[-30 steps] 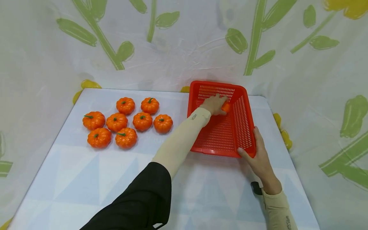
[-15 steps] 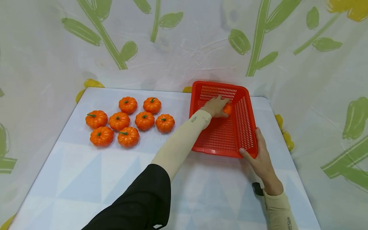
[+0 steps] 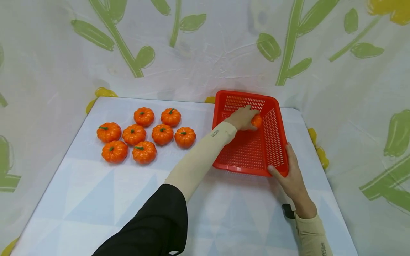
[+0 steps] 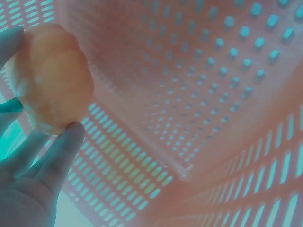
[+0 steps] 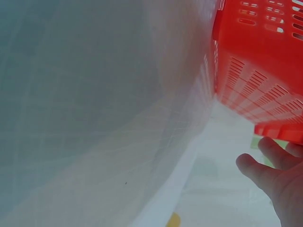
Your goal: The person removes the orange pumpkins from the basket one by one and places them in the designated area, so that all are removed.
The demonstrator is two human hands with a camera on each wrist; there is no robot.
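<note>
Inside the red plastic basket [image 3: 243, 169], my left hand [image 3: 242, 118] pinches a small orange pumpkin [image 3: 256, 121]. The left wrist view shows that pumpkin [image 4: 57, 78] between thumb and fingertips, its green stem toward the palm, above the slotted basket floor. My right hand [image 3: 290, 179] holds the basket's near right corner, thumb on the front rim and fingers along the outer right side. In the right wrist view, the fingers [image 5: 258, 171] of that hand show close to the red basket wall [image 5: 265, 61].
Several more orange pumpkins with green stems stand grouped on the left of the table, one [image 3: 185, 137] nearest the basket. The pale table [image 3: 86, 199] has a blue triangle pattern. Behind it hangs a white sheet [image 3: 205, 64] with painted green leaves.
The whole head view has shifted slightly, moving the scene a little to the right. Both hands keep about the same places on the pumpkin and the basket.
</note>
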